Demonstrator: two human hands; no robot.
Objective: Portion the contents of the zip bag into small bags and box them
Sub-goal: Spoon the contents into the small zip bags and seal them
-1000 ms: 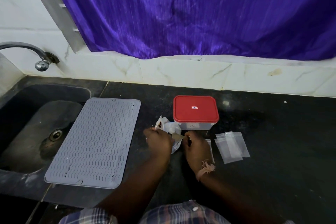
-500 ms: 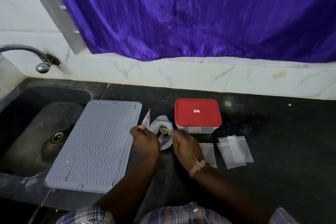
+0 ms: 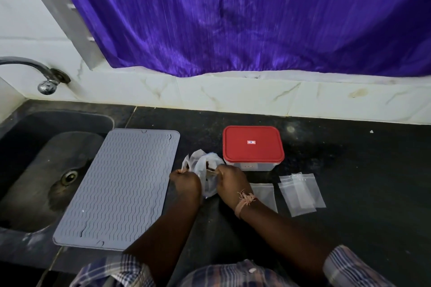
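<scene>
Small bag [image 3: 189, 162] pinched in left hand [image 3: 186, 182], drawn back beside zip bag [image 3: 208, 176] since half a second ago. Zip bag mouth gripped by right hand [image 3: 229, 183] fingers. Box [image 3: 253, 147] kept lidded; spare bags [image 3: 300, 193] flat on worktop [image 3: 361, 193]. First portion likely underway.

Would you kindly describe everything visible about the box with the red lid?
The box is rectangular with rounded corners: a red lid bearing a small central label, shut over a clear, plastic-looking base. It stands upright on the dark counter, beyond the right hand. Whether the zip bag touches it is unclear.
</scene>
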